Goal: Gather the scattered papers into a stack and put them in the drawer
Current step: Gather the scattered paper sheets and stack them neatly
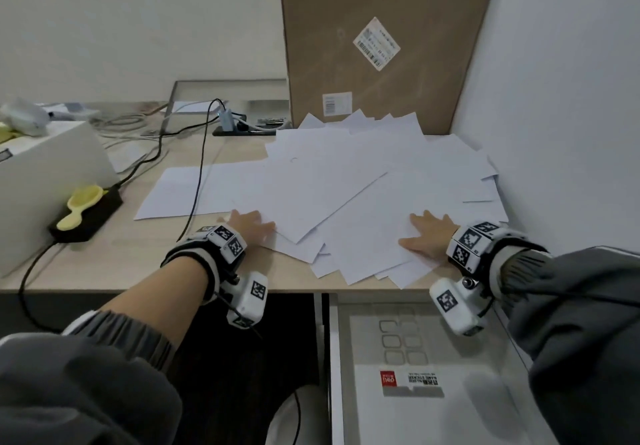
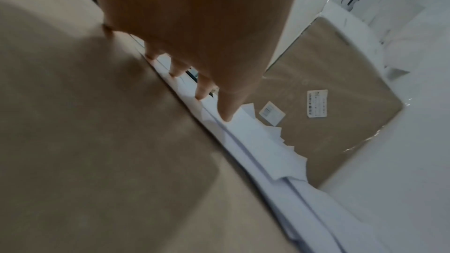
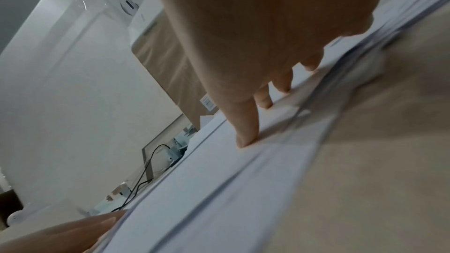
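The loose white sheets of paper (image 1: 363,181) lie fanned and overlapping across the right half of the pale wooden counter (image 1: 138,264), reaching back to the tall brown cardboard panel (image 1: 377,39) propped against the wall, with one sheet (image 1: 180,192) lying apart to the left under a black cable (image 1: 197,181). They should handle as light, thin and floppy, sliding easily over each other and the smooth counter, so a single sheet would likely buckle if pinched at one corner. The better hold is probably from both outer edges, sweeping the spread inward before squaring it up. The left hand (image 1: 251,225) lies flat with fingers extended on the near left edge of the spread; the left wrist view shows its fingertips (image 2: 226,116) touching paper. The right hand (image 1: 429,237) lies likewise flat and spread on the near right sheets, gripping nothing. The open white drawer (image 1: 334,358) sits just below the counter edge under the right hand.
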Motion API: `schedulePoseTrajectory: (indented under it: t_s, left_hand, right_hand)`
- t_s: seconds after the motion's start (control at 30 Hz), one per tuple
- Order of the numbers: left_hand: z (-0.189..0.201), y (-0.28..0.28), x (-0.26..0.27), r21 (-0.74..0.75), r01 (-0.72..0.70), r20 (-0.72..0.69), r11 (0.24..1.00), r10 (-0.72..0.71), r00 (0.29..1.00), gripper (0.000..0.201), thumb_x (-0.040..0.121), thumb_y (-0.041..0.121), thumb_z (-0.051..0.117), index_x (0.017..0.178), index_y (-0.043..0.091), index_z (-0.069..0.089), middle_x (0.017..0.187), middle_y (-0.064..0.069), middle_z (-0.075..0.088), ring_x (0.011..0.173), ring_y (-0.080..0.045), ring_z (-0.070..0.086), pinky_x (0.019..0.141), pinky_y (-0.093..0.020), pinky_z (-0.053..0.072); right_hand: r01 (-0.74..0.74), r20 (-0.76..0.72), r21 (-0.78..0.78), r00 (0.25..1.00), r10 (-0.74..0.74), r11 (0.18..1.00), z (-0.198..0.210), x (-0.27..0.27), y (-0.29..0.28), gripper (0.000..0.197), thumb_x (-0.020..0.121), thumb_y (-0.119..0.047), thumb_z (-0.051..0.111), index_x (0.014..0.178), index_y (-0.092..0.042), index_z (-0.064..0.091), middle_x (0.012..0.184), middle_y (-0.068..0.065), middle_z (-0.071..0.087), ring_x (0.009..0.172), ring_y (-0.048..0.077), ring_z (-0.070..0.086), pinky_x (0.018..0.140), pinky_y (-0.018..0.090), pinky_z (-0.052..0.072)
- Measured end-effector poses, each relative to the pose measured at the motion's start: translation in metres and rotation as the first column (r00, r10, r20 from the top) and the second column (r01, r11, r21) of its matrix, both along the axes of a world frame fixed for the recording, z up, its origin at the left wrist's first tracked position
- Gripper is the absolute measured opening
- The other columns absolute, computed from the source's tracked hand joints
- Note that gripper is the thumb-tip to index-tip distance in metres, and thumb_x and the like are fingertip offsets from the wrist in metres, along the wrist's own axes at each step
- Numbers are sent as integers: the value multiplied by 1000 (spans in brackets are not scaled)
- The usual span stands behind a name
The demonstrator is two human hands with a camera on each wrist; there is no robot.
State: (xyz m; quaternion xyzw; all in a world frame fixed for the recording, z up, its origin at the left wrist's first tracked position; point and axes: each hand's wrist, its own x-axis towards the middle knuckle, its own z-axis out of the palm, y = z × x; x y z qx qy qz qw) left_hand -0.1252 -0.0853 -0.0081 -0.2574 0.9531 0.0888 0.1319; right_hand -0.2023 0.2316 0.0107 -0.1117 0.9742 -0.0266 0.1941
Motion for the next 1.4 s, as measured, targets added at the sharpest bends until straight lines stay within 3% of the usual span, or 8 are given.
schedulePoseTrajectory:
  t_s: [0.2,0.37,0.53,0.77,0.9,1.03,1.17,1.4]
  left_hand:
    - [9,-13,-23,206,-143,-175,968,180,968,51,97,37,46,138,8,47,146,-13,43,134,-30,41,107,-34,33]
    - [14,-19,-27,227,-187,-137,956,221,966,68,95,42,47,150,10,24,155,-16,26,142,-32,29,115,-39,25]
    - [15,3,-18,136,-26,-42,990,32,999,62,86,50,29,130,13,51,140,-14,47,132,-32,37,111,-43,27]
    - [24,18,-6,188,34,-114,982,-13,993,47,99,37,42,134,8,53,140,-8,52,131,-26,45,108,-32,36]
    - [34,10,3,285,-4,-157,958,51,986,30,96,33,50,102,6,61,109,-12,59,105,-25,55,89,-29,41]
    - [38,-3,7,312,-65,-176,948,125,976,43,99,25,46,130,-2,54,137,-16,52,127,-29,48,105,-32,36]
    - [31,-14,-6,364,-146,-194,920,229,954,56,98,26,48,147,4,32,154,-13,31,140,-27,34,113,-31,29]
    - [21,-12,-43,354,-140,-218,924,228,949,75,86,36,61,147,9,27,143,-13,44,132,-31,43,107,-37,37]
  right_hand:
    - [-130,81,-53,988,134,990,21,-16,-20,75,94,-38,51,152,-21,7,159,10,7,146,34,10,117,42,16]
    - [28,-6,-197,1000,-29,980,23,-21,-8,68,89,-23,59,147,-8,26,152,12,30,139,28,30,109,34,29]
    - [117,76,-138,991,-107,983,14,-12,8,66,94,-35,51,146,-4,26,154,11,27,141,25,28,110,30,28]
    - [47,111,-202,993,-25,978,12,0,-5,75,94,-53,41,151,-11,16,159,7,15,146,23,16,118,34,14]
    - [26,112,-386,994,19,922,13,-3,-12,64,91,-46,53,147,-22,32,158,6,18,147,18,14,116,33,13]
    - [154,58,-585,987,-148,796,12,-7,-7,53,92,-21,58,142,-11,41,151,8,35,139,23,33,111,30,25]
    - [236,56,-516,969,-242,823,8,-10,2,55,92,-14,54,143,-6,36,152,10,33,139,26,33,111,30,26]
    - [146,131,-286,985,-112,947,0,-11,-5,73,95,-42,47,150,-5,16,158,11,15,146,25,17,117,33,18]
